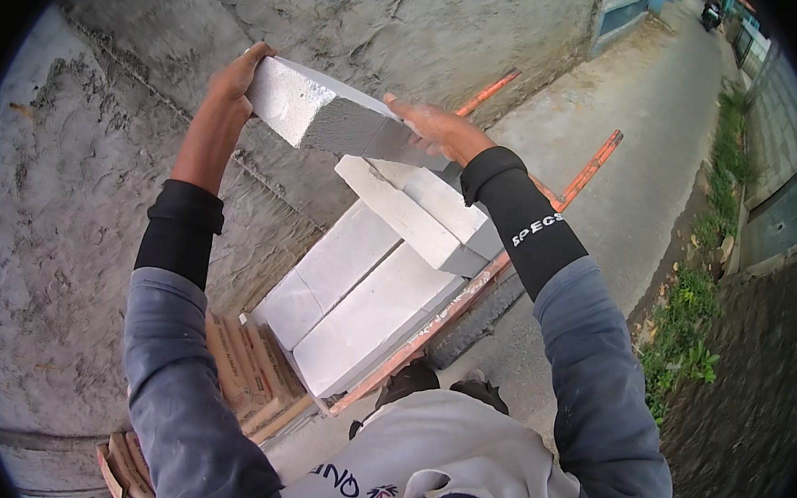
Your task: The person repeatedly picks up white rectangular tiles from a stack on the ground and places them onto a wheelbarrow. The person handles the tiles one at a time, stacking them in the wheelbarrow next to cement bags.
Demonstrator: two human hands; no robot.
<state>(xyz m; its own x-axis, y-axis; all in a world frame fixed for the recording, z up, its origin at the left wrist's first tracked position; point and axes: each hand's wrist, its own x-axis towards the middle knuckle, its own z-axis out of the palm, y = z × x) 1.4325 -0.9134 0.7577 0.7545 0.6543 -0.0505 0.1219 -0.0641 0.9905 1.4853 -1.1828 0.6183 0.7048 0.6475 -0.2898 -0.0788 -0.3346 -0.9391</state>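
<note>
A white aerated concrete block (343, 118) is held up between my two hands, tilted, above the far part of an orange-framed handcart (405, 348). My left hand (236, 79) is closed on the block's left end, its fingertips over the upper edge. At the other end my right hand (438, 130) grips the block, thumb up on top; part of its fingers is hidden. Below, large white blocks (370, 317) lie side by side on the cart. A narrower block (411, 214) rests across them, beside another white block (454, 202).
A rough cement wall (69, 148) rises along the left. Brown paper sacks (244, 363) are stacked near the cart, with more sacks (126, 471) at lower left. Orange cart handles (594, 166) stick out over the paved lane (633, 127). Weeds (688, 319) line the right side; a motorbike (712, 13) stands far off.
</note>
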